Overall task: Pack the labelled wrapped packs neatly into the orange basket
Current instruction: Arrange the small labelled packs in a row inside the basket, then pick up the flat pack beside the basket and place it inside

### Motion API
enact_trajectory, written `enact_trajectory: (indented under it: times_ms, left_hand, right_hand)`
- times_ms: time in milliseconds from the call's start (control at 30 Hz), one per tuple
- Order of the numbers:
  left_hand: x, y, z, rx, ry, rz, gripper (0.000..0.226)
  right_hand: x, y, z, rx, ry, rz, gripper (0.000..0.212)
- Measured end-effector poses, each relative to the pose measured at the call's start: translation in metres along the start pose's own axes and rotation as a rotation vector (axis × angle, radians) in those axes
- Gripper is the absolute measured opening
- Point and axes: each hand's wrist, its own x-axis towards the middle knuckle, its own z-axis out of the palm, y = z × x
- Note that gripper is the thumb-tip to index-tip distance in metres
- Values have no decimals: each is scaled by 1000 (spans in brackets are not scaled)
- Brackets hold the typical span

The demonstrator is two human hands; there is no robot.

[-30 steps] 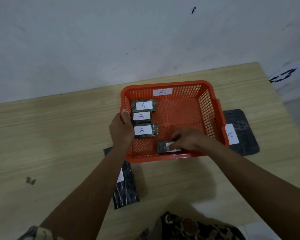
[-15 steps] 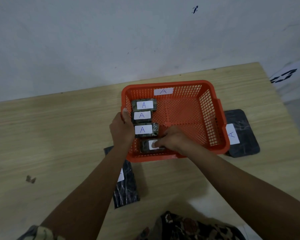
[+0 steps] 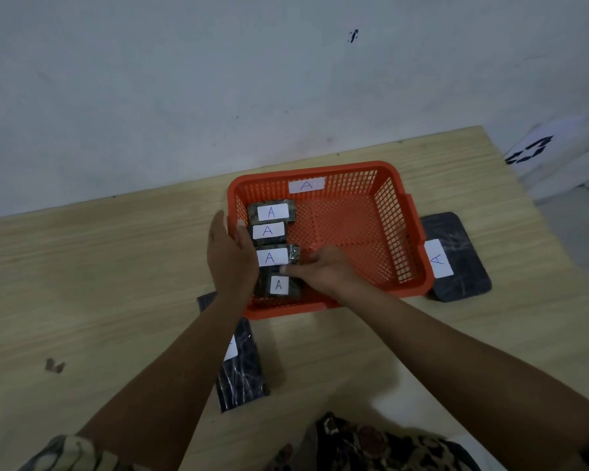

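Note:
The orange basket (image 3: pixel 412 232) sits mid-table with an "A" label on its far wall. Along its left side lies a column of small wrapped packs, each labelled "A": the far pack (image 3: pixel 271 212), a second pack (image 3: pixel 267 231), a third pack (image 3: pixel 269 257) and the nearest pack (image 3: pixel 278 285). My left hand (image 3: pixel 230 260) grips the basket's left rim, thumb inside. My right hand (image 3: pixel 323 270) is inside the basket, with its fingertips on the far right edge of the nearest pack.
A large dark wrapped pack (image 3: pixel 456 256) labelled "A" lies against the basket's right side. Another dark pack (image 3: pixel 242 368) lies in front of the basket, partly under my left forearm. A small scrap (image 3: pixel 54 365) sits on the wooden table (image 3: pixel 116 266). A wall stands close behind.
My right hand slid the nearest pack leftward along the basket's front into line under the other three. Its label now shows fully. My left hand stayed on the rim.

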Motion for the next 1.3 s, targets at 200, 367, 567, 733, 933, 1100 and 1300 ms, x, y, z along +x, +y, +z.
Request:
enact_trajectory:
  times_ms: [200, 367, 567, 733, 933, 1100, 1300]
  left_hand:
    - [-40, 22, 20, 232, -134, 501, 43]
    - [-96, 53, 47, 253, -373, 782, 55]
    - [-135, 62, 74, 424, -447, 767, 65]
    - [-140, 57, 79, 543, -347, 754, 57]
    - [-142, 56, 82, 534, -369, 718, 63]
    - [-142, 58, 82, 539, -378, 683, 79]
    - [-139, 56, 82, 514, -413, 683, 67]
  right_hand:
    - [-18, 24, -72, -120, 373, -144, 33]
    - [-38, 72, -132, -88, 592, -243, 22]
    - [-35, 146, -180, -212, 693, -153, 37]
    - [-18, 178, -201, -190, 484, 67, 67]
    - [-3, 198, -210, -38, 382, 136, 82]
    - [-12, 189, -210, 161, 349, 64, 62]
    - [-21, 166, -216, 290, 443, -116, 80]
